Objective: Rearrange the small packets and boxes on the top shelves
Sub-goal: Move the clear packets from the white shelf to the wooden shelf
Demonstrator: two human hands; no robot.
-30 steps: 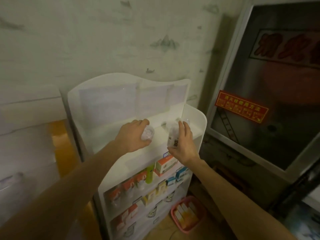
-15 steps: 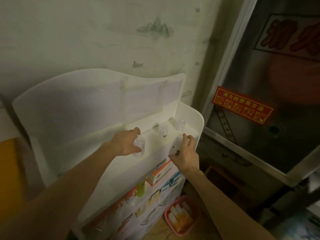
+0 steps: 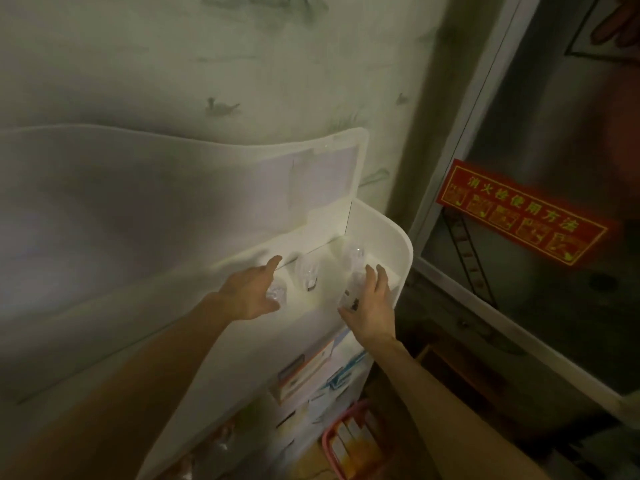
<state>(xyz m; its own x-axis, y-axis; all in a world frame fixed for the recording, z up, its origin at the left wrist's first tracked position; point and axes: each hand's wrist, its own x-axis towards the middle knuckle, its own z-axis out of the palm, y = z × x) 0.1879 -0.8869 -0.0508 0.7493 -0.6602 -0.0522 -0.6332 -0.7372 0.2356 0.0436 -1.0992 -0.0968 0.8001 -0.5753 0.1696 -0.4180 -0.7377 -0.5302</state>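
- We have our left hand over a small crinkled clear packet on the top shelf; the fingers reach forward fairly straight, and we cannot tell whether the thumb pinches the packet or only rests on it.
- Our right hand is curled around a taller clear packet with dark bits at its bottom, held at the right end of the shelf.
- Two more clear packets stand there: a middle one between our hands and a rear one near the shelf's corner.
- These look to us light, thin and soft, likely slippery and easily crushed, so we judge a gentle hold around the middle or by the top edge is best.
- The shelf's raised side wall and white backboard hem in the right end, leaving little room to shift things.
- The middle packet stands close to both hands and could be knocked over.
- Below us sit coloured boxes on lower shelves and a pink basket on the floor.
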